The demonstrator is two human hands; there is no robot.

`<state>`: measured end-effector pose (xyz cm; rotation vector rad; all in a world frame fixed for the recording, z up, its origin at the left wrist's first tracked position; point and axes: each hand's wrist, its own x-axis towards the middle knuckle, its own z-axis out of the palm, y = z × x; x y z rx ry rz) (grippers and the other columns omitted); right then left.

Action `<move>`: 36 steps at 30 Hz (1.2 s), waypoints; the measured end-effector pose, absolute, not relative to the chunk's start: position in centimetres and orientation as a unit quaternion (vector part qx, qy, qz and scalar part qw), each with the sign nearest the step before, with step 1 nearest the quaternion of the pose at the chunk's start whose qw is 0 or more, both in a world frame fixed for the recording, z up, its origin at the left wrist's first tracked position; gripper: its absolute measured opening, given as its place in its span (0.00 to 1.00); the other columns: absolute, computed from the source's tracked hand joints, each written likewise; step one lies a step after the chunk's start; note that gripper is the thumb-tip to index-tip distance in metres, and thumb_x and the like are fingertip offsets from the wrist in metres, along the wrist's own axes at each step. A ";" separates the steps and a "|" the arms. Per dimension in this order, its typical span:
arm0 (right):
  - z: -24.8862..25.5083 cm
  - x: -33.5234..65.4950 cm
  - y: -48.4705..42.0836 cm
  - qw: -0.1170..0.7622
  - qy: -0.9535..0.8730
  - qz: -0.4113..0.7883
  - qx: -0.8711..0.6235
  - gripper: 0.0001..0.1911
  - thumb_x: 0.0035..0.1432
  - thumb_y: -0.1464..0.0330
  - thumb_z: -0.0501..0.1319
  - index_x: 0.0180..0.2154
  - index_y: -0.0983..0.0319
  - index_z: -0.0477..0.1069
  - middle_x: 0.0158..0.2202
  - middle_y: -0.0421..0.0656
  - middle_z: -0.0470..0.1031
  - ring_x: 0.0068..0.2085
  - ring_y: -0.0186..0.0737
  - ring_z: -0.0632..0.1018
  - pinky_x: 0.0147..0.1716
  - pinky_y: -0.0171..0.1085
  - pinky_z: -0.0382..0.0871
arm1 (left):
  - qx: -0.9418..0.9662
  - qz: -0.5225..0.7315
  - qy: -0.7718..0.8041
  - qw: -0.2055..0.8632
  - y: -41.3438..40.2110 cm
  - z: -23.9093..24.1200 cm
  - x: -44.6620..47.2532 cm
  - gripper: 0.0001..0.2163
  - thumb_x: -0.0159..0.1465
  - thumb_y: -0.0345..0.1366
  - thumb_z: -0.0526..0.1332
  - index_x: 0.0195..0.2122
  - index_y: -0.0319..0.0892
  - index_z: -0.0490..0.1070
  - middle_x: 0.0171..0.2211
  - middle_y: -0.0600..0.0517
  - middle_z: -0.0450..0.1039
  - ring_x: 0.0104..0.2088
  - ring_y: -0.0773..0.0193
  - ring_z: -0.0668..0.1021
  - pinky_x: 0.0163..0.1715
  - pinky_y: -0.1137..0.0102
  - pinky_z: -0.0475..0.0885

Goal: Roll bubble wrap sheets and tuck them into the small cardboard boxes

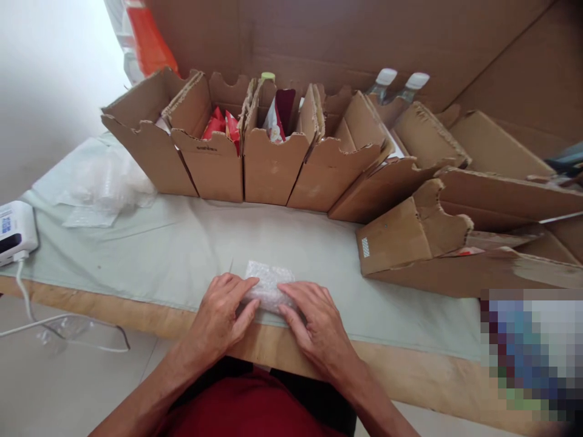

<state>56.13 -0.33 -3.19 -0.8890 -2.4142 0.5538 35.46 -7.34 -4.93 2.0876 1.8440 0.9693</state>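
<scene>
A small roll of bubble wrap (269,285) lies near the front edge of the table, with a short flap of it stretching away from me. My left hand (230,306) grips its left end between thumb and fingers. At the other end, my right hand (312,312) holds it the same way, fingers over the top and thumb on the near side. Whether anything is rolled up inside the wrap cannot be seen.
Several open cardboard boxes (273,173) stand in a curved row behind, some with red packets (221,124). Another cardboard box (396,237) sits at the right. Loose bubble wrap (107,185) lies at the left, near a white device (18,227) with a cable (27,297).
</scene>
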 end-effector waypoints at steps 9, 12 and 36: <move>-3.2 54.2 0.6 0.194 -0.916 0.122 -0.328 0.09 0.66 0.74 0.61 0.46 0.60 0.74 0.45 0.46 0.82 0.45 0.48 0.78 0.47 0.49 0.67 | 0.564 0.407 0.701 0.159 -7.2 -5.1 35.3 0.18 0.68 0.43 0.61 0.57 0.43 0.70 0.46 0.44 0.76 0.41 0.56 0.81 0.41 0.61 0.80; -3.2 54.5 0.6 0.268 -0.863 0.211 -0.372 0.09 0.65 0.74 0.62 0.46 0.59 0.75 0.42 0.42 0.83 0.42 0.43 0.79 0.46 0.44 0.67 | 0.427 0.482 0.701 0.308 -9.0 -5.6 35.7 0.25 0.66 0.50 0.63 0.62 0.45 0.67 0.50 0.44 0.77 0.43 0.55 0.83 0.42 0.63 0.82; -3.0 68.1 -1.5 0.257 -0.577 0.652 -0.420 0.20 0.56 0.50 0.65 0.35 0.61 0.75 0.31 0.41 0.73 0.34 0.40 0.71 0.36 0.37 0.65 | 0.749 0.474 0.458 0.068 2.9 5.4 49.7 0.28 0.65 0.26 0.59 0.67 0.41 0.60 0.67 0.40 0.63 0.68 0.54 0.66 0.66 0.56 0.66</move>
